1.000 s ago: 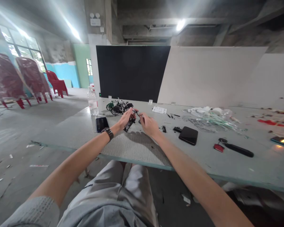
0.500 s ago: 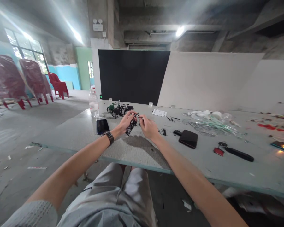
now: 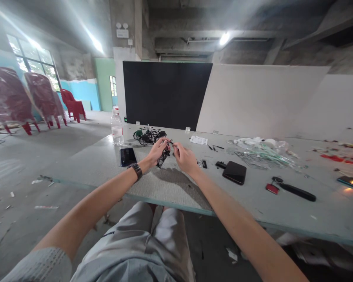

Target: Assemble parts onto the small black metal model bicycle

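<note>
My left hand (image 3: 158,152) is shut on a small black wire-like model bicycle frame (image 3: 164,156), which tilts down towards the table. My right hand (image 3: 184,154) is close beside it, with its fingertips pinching a thin black piece (image 3: 171,143) at the model's upper end. Both hands are raised just above the grey table (image 3: 170,188). Two finished miniature bicycles (image 3: 149,137), one green and one black, stand just beyond my left hand. My fingers hide part of the model.
A water bottle (image 3: 117,129) and a dark phone (image 3: 128,156) lie at the left. Rightward are a paper sheet (image 3: 198,140), small black parts (image 3: 204,163), a black case (image 3: 234,172), plastic sprues (image 3: 264,153) and a black-handled tool (image 3: 297,192). Red plastic chairs (image 3: 72,105) stand on the floor.
The view has levelled and shifted slightly. My hands have drawn a little closer together, and the black model now stands at a steeper angle.
</note>
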A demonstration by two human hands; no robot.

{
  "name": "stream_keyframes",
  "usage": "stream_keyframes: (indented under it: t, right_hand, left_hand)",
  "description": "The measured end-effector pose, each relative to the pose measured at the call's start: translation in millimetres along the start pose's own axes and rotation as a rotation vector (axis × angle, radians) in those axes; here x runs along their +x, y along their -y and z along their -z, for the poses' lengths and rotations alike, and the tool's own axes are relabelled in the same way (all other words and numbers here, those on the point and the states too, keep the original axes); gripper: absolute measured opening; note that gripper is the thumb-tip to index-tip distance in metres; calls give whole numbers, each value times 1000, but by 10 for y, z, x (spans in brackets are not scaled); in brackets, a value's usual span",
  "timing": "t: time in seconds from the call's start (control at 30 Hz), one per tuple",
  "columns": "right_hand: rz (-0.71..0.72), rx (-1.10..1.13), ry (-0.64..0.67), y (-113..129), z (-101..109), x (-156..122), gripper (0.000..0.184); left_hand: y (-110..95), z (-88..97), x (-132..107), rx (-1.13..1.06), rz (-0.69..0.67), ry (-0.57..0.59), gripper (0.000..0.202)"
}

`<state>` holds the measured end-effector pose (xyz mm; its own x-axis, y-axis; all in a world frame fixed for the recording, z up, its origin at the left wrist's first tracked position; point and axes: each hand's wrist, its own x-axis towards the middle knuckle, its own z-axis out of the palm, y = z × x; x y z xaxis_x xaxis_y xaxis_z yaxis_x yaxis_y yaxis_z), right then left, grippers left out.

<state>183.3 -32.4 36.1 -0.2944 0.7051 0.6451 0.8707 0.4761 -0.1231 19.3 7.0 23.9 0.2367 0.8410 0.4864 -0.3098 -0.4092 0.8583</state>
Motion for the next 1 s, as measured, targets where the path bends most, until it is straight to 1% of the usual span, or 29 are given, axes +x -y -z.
stream_keyframes:
  t: [0.27,0.4,0.57,0.7,0.8,1.0]
  right_hand:
    - [0,-1,10,8,8,1,37]
    - [8,6,10,19,24,-5,38]
    - [7,-6,21,28,24,-8,37]
    - [-8,-80,56,28,29,-6,41]
    - [17,-170,100,15,38,2,45]
    - [60,-296,112,17,52,14,44]
  left_hand:
    - [-7,-27,17,13,-29,-60,24]
    - [-28,-30,11,23,-28,-65,21]
    - [-54,-39,-4,58,-16,-74,23]
    - [-52,-47,-8,96,-52,-85,22]
    - [-22,-48,-6,96,-70,-89,22]
    - [10,-68,-11,97,-96,-127,20]
